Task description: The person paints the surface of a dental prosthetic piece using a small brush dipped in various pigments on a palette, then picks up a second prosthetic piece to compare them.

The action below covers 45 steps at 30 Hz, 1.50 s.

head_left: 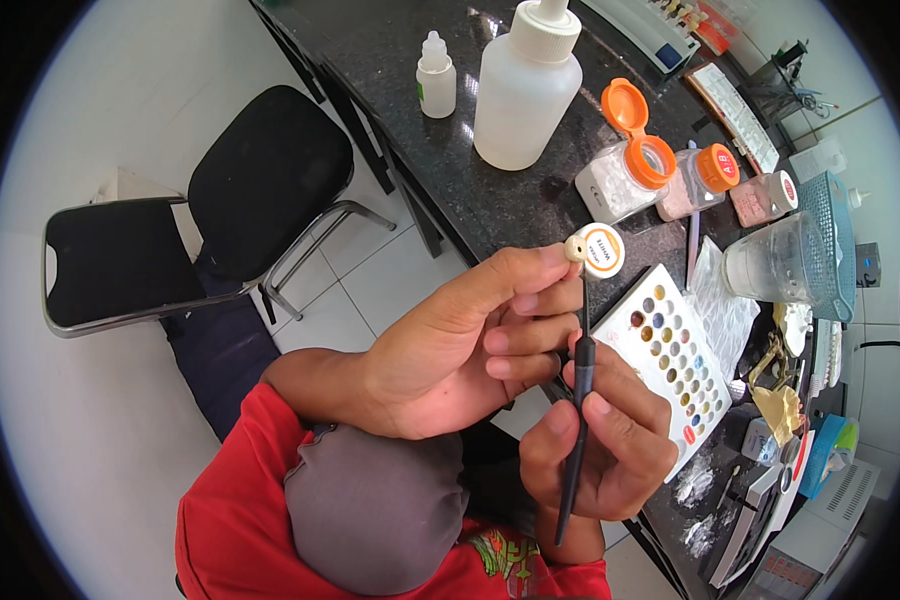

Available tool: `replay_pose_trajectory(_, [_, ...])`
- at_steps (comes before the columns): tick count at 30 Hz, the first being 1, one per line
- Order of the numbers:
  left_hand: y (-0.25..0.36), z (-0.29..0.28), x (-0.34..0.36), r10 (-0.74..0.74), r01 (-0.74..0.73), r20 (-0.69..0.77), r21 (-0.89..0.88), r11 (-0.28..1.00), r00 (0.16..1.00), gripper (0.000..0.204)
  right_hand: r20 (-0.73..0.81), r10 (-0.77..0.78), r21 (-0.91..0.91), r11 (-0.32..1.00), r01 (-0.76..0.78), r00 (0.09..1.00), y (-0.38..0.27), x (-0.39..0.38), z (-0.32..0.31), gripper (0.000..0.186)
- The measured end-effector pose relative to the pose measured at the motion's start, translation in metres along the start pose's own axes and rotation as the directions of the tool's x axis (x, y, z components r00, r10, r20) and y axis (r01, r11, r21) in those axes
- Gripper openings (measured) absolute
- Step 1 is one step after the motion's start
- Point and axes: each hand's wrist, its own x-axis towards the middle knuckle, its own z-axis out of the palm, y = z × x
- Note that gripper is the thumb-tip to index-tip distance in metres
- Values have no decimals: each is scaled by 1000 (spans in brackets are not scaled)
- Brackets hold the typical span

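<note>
Between the thumb and fingertips of my left hand (470, 330) is a small cream tooth-like crown (575, 248) with a dark hole in it. My right hand (610, 430) grips a slim black brush (576, 430) like a pen. The brush points up at the crown; whether its fine tip touches is too small to tell. Just behind the crown is a small jar (603, 252) with a white and orange round top. To the right of both hands lies a white palette (660, 350) with rows of coloured wells.
On the black counter stand a large squeeze bottle (528, 95), a small dropper bottle (437, 80), an open orange-lidded jar (620, 180) and a clear cup (770, 255). White powder (695, 485) lies scattered at lower right. A black chair (270, 170) stands left.
</note>
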Motion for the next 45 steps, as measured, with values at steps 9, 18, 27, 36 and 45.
replay_pose_trajectory(9, [0, 0, 0, -5, 5, 2, 2, 1000, 1000, 14, 45, -10, -14, 1000, 11, 999, 0, -1, -1, 22])
replay_pose_trajectory(18, [1, 0, 0, -9, 8, -8, -14, 1000, 1000, 13, 7, 13, -7, 1000, -13, 1000, 1, -2, -1, 29])
replay_pose_trajectory(27, [1, -2, -1, -36, 35, 12, 25, 999, 999, 10, 7, 116, -39, 993, -116, 993, -12, 0, -16, 32])
replay_pose_trajectory(36, [-7, -9, 2, 56, -87, 128, 254, 963, 990, 15, 11, 144, -71, 987, -143, 990, -17, -4, -30, 27])
replay_pose_trajectory(45, [-7, -9, 2, 45, -78, 156, 212, 974, 987, 15, 29, 101, -47, 994, -100, 994, -14, -5, -28, 32])
